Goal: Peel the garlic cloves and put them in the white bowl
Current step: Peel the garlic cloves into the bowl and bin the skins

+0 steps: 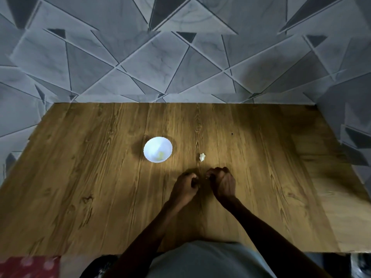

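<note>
Round white bowl (pixel 157 149) on brown wooden table (pixel 80 177); yellowish piece (pixel 160 155) inside. White scrap (pixel 202 157) right of bowl. Left grip (pixel 185 184), right grip (pixel 222 182) nearer than bowl: fingers curled, contents indeterminate.

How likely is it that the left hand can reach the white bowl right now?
Probably yes. Only bare table lies between the left hand and the white bowl, which stands open just beyond it to the left. The small white piece lies off to the right, out of the path.
</note>
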### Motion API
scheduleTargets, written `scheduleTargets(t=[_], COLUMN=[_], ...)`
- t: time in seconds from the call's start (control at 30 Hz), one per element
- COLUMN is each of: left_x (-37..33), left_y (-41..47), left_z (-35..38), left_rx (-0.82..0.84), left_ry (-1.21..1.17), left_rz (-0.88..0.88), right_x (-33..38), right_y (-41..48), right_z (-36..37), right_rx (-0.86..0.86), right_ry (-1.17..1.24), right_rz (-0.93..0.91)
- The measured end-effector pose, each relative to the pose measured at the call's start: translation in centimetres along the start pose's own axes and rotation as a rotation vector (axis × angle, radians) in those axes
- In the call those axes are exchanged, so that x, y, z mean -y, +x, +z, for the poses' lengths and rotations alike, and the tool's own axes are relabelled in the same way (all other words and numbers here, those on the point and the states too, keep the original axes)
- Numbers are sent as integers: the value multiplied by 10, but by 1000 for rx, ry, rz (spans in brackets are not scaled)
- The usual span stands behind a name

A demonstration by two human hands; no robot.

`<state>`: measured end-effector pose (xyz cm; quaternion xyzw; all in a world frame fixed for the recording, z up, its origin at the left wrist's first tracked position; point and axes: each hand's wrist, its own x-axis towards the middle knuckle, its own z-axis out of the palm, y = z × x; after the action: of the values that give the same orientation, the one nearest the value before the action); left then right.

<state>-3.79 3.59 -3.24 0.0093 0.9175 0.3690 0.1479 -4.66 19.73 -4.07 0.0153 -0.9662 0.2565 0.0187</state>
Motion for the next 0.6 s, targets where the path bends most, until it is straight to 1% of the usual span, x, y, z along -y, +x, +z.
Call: scheduleTargets(t=[0.1,0.13,0.27,0.6], left_x=[1,0,1,10], left_y=[6,7,12,17], left_z=[-3,-4,-5,2], left_rx=[-5,-9,-9,-8], left_ry=[-9,-11,12,153], left_rz=[9,12,6,-25], right_x=[-4,-3,12,24], right_y=[3,3,11,28], right_z=[5,5,-6,-10], right_rx=[-22,-8,136,238], right_ry=[-10,-20,-33,-223], right_rz=[9,10,18,-18])
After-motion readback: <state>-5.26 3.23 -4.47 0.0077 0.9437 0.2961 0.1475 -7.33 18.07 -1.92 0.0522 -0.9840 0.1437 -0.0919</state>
